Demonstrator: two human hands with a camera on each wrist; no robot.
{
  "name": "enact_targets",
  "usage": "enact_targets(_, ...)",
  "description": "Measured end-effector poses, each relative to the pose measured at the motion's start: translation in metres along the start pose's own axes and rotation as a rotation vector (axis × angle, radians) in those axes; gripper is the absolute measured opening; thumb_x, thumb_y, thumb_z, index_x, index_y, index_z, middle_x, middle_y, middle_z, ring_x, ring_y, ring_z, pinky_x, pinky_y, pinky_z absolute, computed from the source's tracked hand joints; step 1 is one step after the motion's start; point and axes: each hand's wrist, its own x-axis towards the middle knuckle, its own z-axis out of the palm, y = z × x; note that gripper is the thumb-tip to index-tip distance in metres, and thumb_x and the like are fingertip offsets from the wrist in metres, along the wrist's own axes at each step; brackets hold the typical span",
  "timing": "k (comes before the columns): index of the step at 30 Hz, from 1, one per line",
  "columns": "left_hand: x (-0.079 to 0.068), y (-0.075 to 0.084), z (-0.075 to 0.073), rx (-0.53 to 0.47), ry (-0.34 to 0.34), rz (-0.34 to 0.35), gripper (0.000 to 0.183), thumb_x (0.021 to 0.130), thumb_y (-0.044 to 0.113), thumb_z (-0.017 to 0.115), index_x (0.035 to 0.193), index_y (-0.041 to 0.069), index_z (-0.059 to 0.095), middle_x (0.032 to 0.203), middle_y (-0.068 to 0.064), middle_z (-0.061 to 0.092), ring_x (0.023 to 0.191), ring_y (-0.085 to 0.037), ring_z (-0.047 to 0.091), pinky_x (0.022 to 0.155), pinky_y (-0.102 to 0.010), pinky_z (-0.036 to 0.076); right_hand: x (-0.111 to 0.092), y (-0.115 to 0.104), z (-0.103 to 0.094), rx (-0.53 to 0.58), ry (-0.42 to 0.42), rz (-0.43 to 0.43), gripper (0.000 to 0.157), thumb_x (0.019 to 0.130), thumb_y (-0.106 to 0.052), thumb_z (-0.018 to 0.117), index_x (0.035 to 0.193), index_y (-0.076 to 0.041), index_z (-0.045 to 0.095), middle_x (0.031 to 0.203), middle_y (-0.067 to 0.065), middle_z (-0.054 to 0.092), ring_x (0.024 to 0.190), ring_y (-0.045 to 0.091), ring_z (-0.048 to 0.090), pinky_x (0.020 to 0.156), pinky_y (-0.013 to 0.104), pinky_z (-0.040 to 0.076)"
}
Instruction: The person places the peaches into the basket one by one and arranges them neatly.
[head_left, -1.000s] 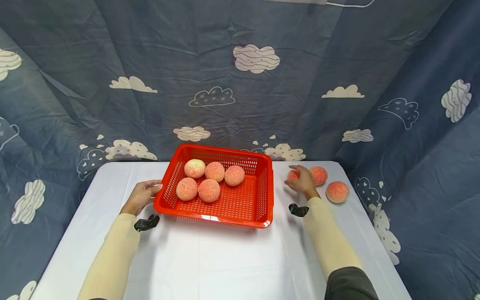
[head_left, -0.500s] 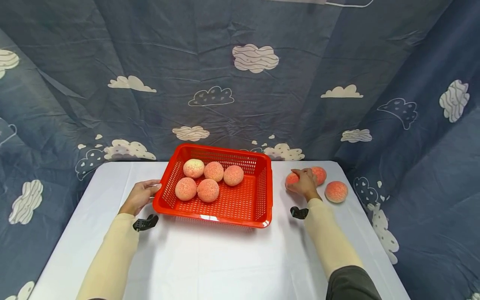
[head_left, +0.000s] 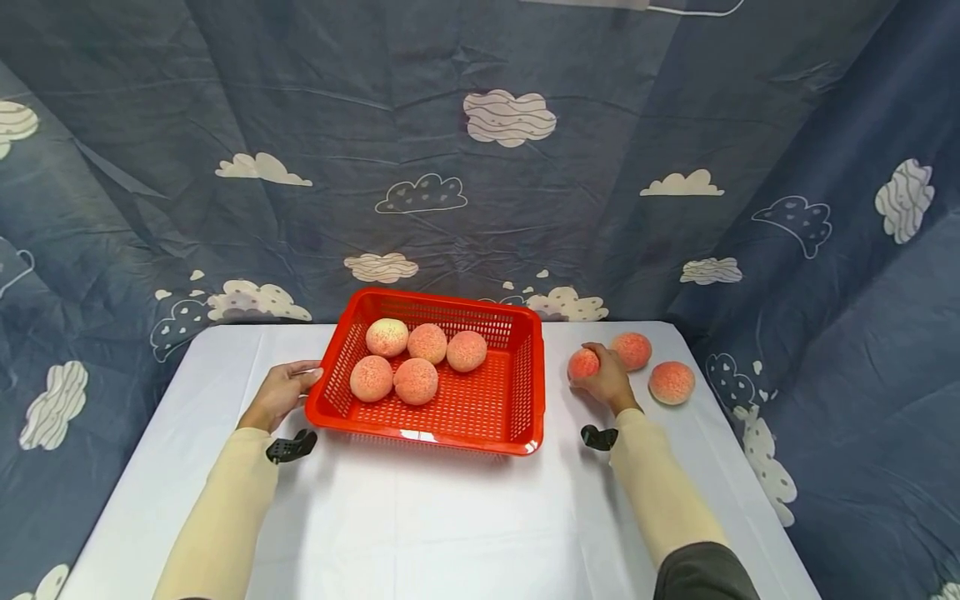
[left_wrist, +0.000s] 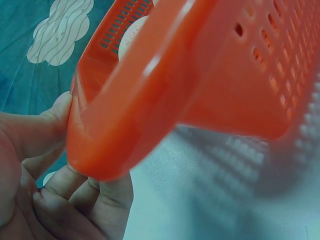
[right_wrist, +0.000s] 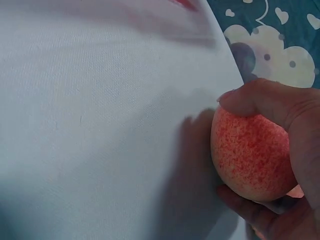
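Observation:
In the head view a red plastic basket [head_left: 480, 433] with slotted walls stands on the white table. Several peaches sit inside it, among them a paler one [head_left: 387, 337] at the back left. My left hand [head_left: 283, 392] holds the basket's left side; the left wrist view has the thumb against the rim [left_wrist: 125, 115] and curled fingers under it. Right of the basket, my right hand [head_left: 611, 382] grips a peach [head_left: 582, 364]. Seen from the right wrist, thumb and fingers lie on opposite sides of this peach [right_wrist: 252, 157], and the palm hides its far side.
Two more peaches lie on the table to the right of my right hand, one behind [head_left: 632, 351] and one nearer [head_left: 672, 382]. A dark blue cloud-print cloth [head_left: 570, 233] hangs at the back and sides. The white tablecloth [head_left: 450, 525] spreads in front of the basket.
My right hand has taken hold of the peach, which has come slightly toward me and shows more between the fingers. The left hand and basket stay in place.

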Motion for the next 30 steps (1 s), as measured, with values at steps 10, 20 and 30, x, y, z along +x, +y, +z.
enact_targets(10, 0.0, -0.001, -0.001, -0.02, -0.034, 0.054, 0.046, 0.101, 0.013, 0.049, 0.14, -0.011, 0.039, 0.118, -0.018, 0.063, 0.08, -0.005, 0.062, 0.071, -0.024, 0.055, -0.009, -0.012, -0.01, 0.098, 0.103, -0.147, 0.075, 0.078, -0.016, 0.076, 0.143, -0.004, 0.04, 0.14, 0.027, 0.038, 0.127, 0.042, 0.038, 0.104, 0.059, 0.033)
enact_targets(20, 0.001, -0.002, -0.002, -0.002, -0.024, 0.03, 0.045, 0.101, 0.012, 0.048, 0.14, -0.009, 0.041, 0.123, -0.023, 0.059, 0.081, -0.007, 0.061, 0.073, -0.024, 0.055, -0.025, -0.048, -0.026, 0.193, 0.141, -0.231, 0.073, 0.076, -0.02, 0.08, 0.139, -0.007, 0.047, 0.141, 0.019, 0.046, 0.123, 0.038, 0.047, 0.101, 0.055, 0.039)
enact_targets(30, 0.002, -0.003, -0.001, -0.014, -0.019, 0.028, 0.046, 0.101, 0.014, 0.049, 0.141, -0.008, 0.041, 0.117, -0.015, 0.063, 0.081, -0.006, 0.061, 0.072, -0.024, 0.054, -0.047, -0.088, -0.029, 0.229, 0.101, -0.26, 0.072, 0.077, -0.023, 0.082, 0.139, -0.011, 0.048, 0.137, 0.016, 0.049, 0.113, 0.035, 0.054, 0.091, 0.051, 0.049)
